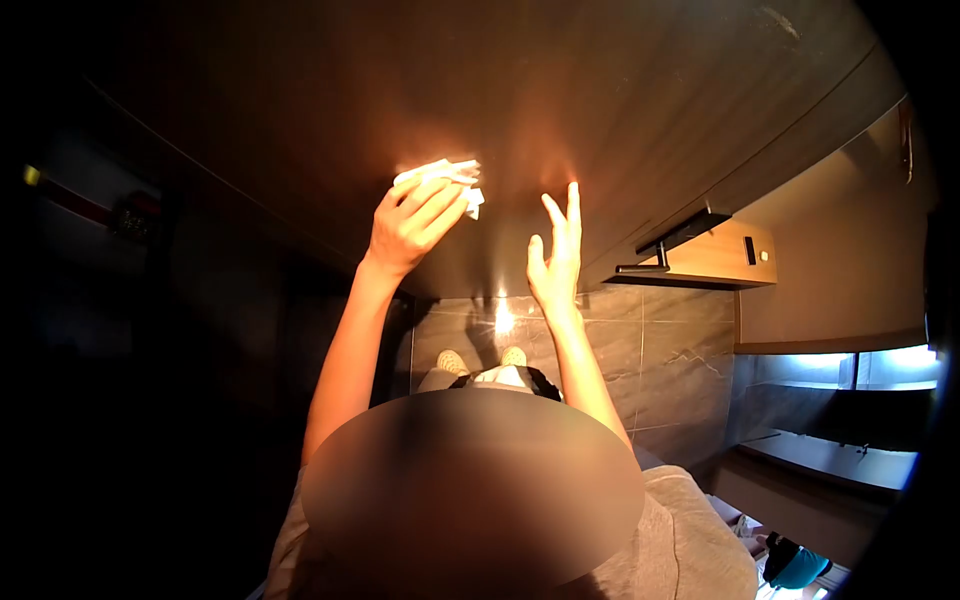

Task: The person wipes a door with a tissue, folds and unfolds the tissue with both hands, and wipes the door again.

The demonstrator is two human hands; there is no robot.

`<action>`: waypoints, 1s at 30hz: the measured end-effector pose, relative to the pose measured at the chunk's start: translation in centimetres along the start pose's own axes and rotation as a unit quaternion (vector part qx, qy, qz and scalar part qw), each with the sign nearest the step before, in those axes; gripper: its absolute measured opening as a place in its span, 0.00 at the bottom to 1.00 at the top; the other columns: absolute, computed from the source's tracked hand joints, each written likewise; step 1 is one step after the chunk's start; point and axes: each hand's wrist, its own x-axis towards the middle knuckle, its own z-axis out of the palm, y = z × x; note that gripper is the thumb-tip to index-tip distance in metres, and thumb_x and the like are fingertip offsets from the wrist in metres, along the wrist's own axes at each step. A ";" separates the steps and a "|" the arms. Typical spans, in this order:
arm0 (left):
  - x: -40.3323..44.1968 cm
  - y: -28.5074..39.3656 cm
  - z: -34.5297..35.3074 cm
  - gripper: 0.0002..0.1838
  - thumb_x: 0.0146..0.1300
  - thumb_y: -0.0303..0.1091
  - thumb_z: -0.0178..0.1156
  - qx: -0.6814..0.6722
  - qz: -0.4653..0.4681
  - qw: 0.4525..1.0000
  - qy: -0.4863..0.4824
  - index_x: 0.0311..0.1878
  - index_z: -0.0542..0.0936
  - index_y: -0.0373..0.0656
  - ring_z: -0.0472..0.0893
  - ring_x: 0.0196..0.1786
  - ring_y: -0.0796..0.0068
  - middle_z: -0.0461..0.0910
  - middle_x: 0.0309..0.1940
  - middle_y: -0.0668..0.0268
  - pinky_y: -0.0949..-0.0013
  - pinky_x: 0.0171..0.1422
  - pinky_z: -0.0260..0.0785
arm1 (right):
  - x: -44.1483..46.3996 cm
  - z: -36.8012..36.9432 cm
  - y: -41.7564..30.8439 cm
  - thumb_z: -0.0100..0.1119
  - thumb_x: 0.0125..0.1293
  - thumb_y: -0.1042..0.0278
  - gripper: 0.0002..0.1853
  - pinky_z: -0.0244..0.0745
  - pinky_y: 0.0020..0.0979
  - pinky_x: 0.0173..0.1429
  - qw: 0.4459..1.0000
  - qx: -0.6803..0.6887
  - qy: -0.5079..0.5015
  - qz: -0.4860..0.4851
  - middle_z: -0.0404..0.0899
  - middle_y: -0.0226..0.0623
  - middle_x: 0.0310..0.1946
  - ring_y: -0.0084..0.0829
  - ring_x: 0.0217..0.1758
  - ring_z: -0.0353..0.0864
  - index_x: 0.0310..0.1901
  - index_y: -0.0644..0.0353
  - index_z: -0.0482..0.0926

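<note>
My left hand (408, 228) is closed on a crumpled white cloth (440, 172), which is pressed to or just off a large dark door panel (640, 110). The cloth's folds stick out past the fingertips, and part of it is hidden behind the fingers. To the right, my right hand (558, 262) holds nothing. Its fingers are apart and point up, close to the same panel; I cannot tell whether the fingertips touch it.
A black lever handle (685, 232) juts from the panel's right side. Beyond it is a light wooden piece (715, 258) with a dark fitting. Grey tiles (620, 345) cover the floor below. Bright windows (810, 370) and a dark-topped counter stand farther right.
</note>
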 end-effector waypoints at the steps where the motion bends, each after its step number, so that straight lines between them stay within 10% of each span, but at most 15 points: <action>1: 1.5 -0.1 0.3 0.08 0.53 0.30 0.67 -0.003 0.010 1.000 0.022 0.38 0.85 0.50 0.81 0.53 0.77 0.85 0.43 0.75 0.66 0.61 0.69 | 0.1 0.3 0.0 0.53 0.58 0.84 0.32 0.54 0.44 0.79 1.000 0.003 0.002 0.000 0.50 0.46 0.78 0.48 0.80 0.52 0.68 0.57 0.69; 6: 3.9 2.0 2.9 0.07 0.51 0.30 0.68 -0.056 0.007 0.994 0.097 0.35 0.85 0.49 0.81 0.51 0.81 0.85 0.40 0.77 0.70 0.62 0.67 | -0.2 0.0 0.5 0.53 0.59 0.84 0.33 0.51 0.43 0.81 1.000 0.014 -0.008 0.021 0.50 0.46 0.79 0.46 0.81 0.51 0.68 0.58 0.68; 20: -0.3 -0.5 0.4 0.06 0.53 0.30 0.67 -0.035 0.044 0.996 -0.072 0.36 0.85 0.49 0.83 0.52 0.80 0.87 0.42 0.76 0.70 0.57 0.70 | -0.2 -0.1 -0.1 0.54 0.60 0.82 0.33 0.56 0.44 0.78 1.000 0.018 0.003 0.020 0.52 0.42 0.78 0.46 0.79 0.55 0.70 0.55 0.67; 30: 5.4 2.3 0.8 0.06 0.51 0.30 0.67 -0.085 0.022 0.995 0.040 0.35 0.85 0.47 0.84 0.50 0.76 0.87 0.41 0.72 0.68 0.56 0.74 | -0.9 -0.4 -0.4 0.53 0.60 0.82 0.33 0.56 0.43 0.78 1.000 0.003 0.005 0.018 0.55 0.41 0.77 0.45 0.78 0.57 0.70 0.57 0.66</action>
